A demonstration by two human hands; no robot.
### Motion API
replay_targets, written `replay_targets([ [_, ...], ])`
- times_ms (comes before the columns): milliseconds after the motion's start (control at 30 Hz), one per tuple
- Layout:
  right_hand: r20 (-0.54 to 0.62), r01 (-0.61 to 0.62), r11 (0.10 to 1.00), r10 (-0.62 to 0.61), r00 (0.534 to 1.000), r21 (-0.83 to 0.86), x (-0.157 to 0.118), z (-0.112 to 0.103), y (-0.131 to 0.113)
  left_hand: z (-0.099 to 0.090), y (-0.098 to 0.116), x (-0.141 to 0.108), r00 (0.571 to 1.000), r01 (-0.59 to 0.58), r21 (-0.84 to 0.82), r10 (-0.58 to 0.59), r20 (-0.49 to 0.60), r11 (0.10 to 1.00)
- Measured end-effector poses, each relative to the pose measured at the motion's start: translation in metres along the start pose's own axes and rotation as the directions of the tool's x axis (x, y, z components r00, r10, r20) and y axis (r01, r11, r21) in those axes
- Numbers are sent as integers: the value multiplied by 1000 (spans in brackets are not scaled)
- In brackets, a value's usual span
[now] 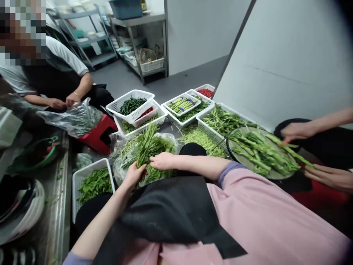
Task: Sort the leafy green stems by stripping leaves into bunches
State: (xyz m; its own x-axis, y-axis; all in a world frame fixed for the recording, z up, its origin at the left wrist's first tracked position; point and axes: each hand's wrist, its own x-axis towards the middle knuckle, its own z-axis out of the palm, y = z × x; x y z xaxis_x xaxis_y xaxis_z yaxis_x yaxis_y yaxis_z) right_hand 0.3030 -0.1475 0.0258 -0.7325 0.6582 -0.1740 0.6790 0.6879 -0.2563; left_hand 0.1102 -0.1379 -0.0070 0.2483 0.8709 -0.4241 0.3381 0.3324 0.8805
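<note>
My left hand point(135, 173) is closed around the lower stems of an upright bunch of leafy greens point(146, 143). Fingers of my right hand point(162, 161) are pinched together at the right side of that bunch; whatever is between them is too small to make out. Both hands are over a clear plastic bag point(171, 140) spread in front of my lap, with more loose greens inside. To the left of my left forearm, a white basket point(110, 167) holds picked leaves point(95, 184).
White baskets ahead hold green chillies point(132, 106), bundled asparagus point(182, 104) and red chillies point(205, 92). Trimmed stems point(204, 141) lie on the floor. At right, a co-worker's hands point(298, 132) handle a stalk above a round tray point(275, 176). Another person sits left, by a red stool point(96, 138).
</note>
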Motion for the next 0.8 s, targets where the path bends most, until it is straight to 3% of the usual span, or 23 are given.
replay_targets([
  [167,44,-23,992,29,999,-123,3,20,2,2,8,-9,999,42,-13,-41,25,999],
  [333,26,-112,990,114,993,-85,-4,21,16,-13,21,-15,997,52,46,-55,59,998],
  [433,-56,-135,991,135,989,3,-10,23,27,-25,25,-18,1000,-1,56,0,30,998],
  [533,-239,-78,960,145,960,267,-6,32,29,-30,23,-18,999,-41,-44,41,19,998],
  [600,-340,-19,805,272,900,593,0,41,23,-27,20,-19,998,-38,-132,43,35,990],
  [633,-340,17,650,375,862,760,3,46,19,-25,19,-20,998,-34,-168,42,44,985],
  [667,-296,56,452,481,825,890,6,50,17,-21,18,-22,998,-32,-195,42,49,980],
  [733,-116,114,46,654,747,992,8,56,20,-15,18,-26,998,-29,-210,40,49,977],
  [800,71,150,-205,784,617,967,5,56,36,-13,20,-31,999,-18,-180,26,46,984],
])
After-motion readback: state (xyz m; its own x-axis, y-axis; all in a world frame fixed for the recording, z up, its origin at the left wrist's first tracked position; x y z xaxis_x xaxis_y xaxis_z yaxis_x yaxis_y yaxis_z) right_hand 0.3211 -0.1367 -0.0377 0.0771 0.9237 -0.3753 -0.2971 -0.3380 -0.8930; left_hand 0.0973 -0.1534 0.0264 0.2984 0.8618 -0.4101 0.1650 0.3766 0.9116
